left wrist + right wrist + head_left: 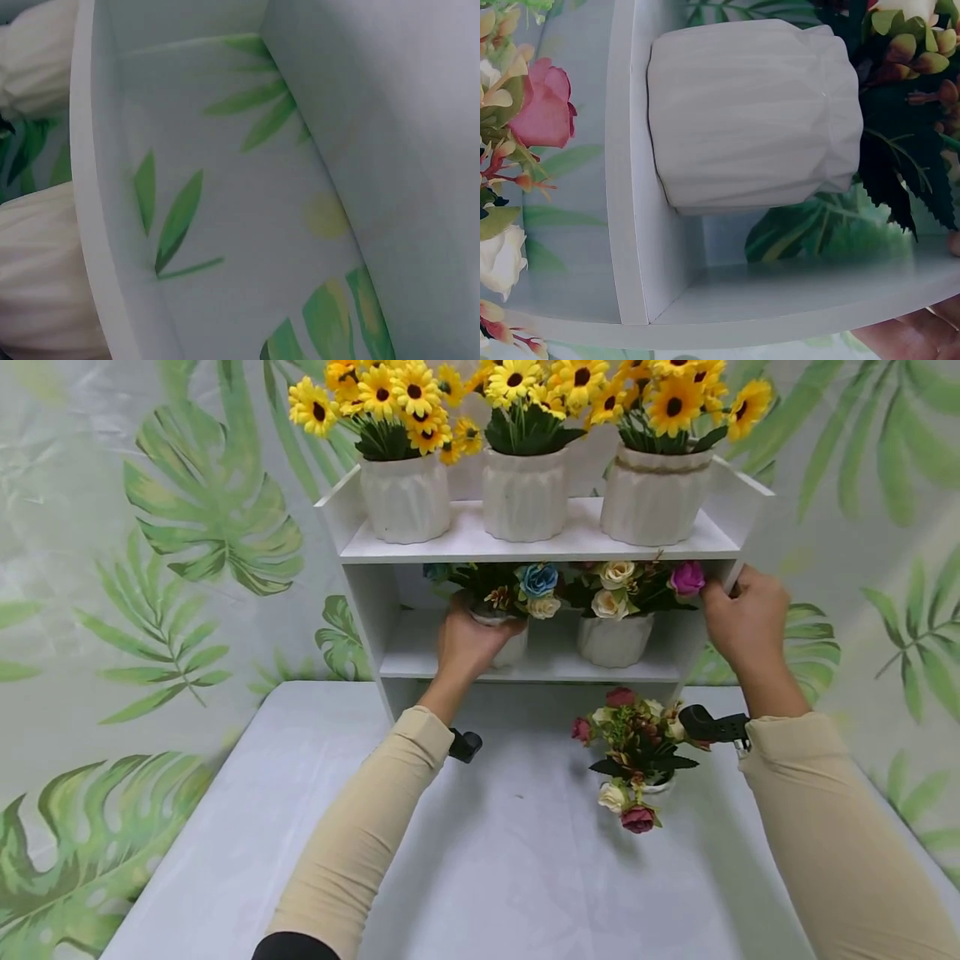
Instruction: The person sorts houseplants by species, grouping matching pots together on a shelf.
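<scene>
My left hand [468, 639] holds a white flower pot [512, 652] with blue and cream artificial roses [538, 581] on the middle level of a white shelf [540, 558]. Its thumb lies across the pot's rim; the other fingers are hidden behind the pot. On the right, my right hand [750, 614] grips the shelf's side panel near a magenta rose [687, 578]. Part of this hand [911, 337] also shows at the panel's edge in the right wrist view. Beside the held pot stands another white pot [617, 641] with cream roses. The left wrist view does not show the hand.
Three white pots [525, 497] of yellow sunflowers line the top level. A pot of dark-pink and cream roses [637, 743] stands on the white-covered table [517, 877], in front of the shelf's right side. Leaf-printed cloth [217, 502] hangs behind.
</scene>
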The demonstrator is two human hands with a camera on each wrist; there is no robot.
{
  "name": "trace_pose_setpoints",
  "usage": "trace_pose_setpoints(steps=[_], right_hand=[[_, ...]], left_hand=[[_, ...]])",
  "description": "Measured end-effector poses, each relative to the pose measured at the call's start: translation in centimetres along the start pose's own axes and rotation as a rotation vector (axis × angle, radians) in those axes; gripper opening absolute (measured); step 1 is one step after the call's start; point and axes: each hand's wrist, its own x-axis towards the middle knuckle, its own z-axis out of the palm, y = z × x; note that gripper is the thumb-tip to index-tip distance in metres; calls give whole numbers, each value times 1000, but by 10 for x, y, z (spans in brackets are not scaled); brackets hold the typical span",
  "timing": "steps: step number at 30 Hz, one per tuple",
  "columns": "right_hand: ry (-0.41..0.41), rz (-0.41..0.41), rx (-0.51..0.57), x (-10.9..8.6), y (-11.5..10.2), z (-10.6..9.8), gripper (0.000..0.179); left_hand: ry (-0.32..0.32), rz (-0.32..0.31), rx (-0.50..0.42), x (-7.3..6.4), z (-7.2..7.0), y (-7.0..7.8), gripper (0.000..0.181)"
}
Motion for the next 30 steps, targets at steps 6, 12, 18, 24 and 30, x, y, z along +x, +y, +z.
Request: trace_pose_setpoints(steps=[6, 12, 18, 24, 30], right_hand=[[0, -8, 3, 0, -4, 0, 38], [-6, 8, 7, -1, -2, 1, 40], [14, 12, 17, 0, 1, 2, 37], [-11, 21, 4, -2, 0, 1, 32], [7, 11, 23, -2, -1, 3, 36]], left_hand=[[64, -56, 34, 7, 2, 2, 93], [111, -111, 31, 5, 18, 10, 97], [75, -104, 95, 3, 31, 15, 101], [21, -107, 106, -1, 35, 16, 107], [70, -69, 85, -8, 42, 15, 105]])
